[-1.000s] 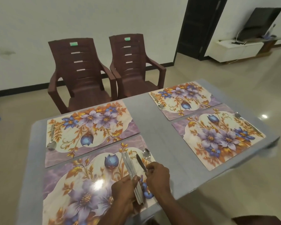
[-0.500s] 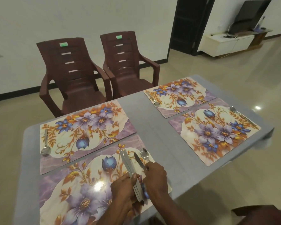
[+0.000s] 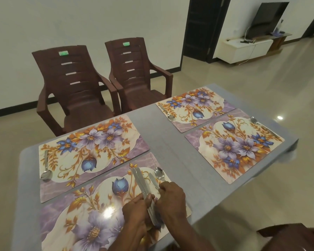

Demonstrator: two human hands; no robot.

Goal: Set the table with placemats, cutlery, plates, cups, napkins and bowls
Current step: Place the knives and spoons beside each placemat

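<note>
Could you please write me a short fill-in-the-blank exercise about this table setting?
1. The table holds ____ floral placemats.
2. Each placemat has one ____ on it.
3. The left hand grips a bundle of ____.
4. Beyond the table stand ____ brown chairs.

Missing words: four; spoon; knives; two

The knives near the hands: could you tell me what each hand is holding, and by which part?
The left hand grips a bundle of knives by the handles. The right hand holds a single knife at its handle end.

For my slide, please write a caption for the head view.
Left hand holds steel knives; right hand sets one beside a spoon.
</note>
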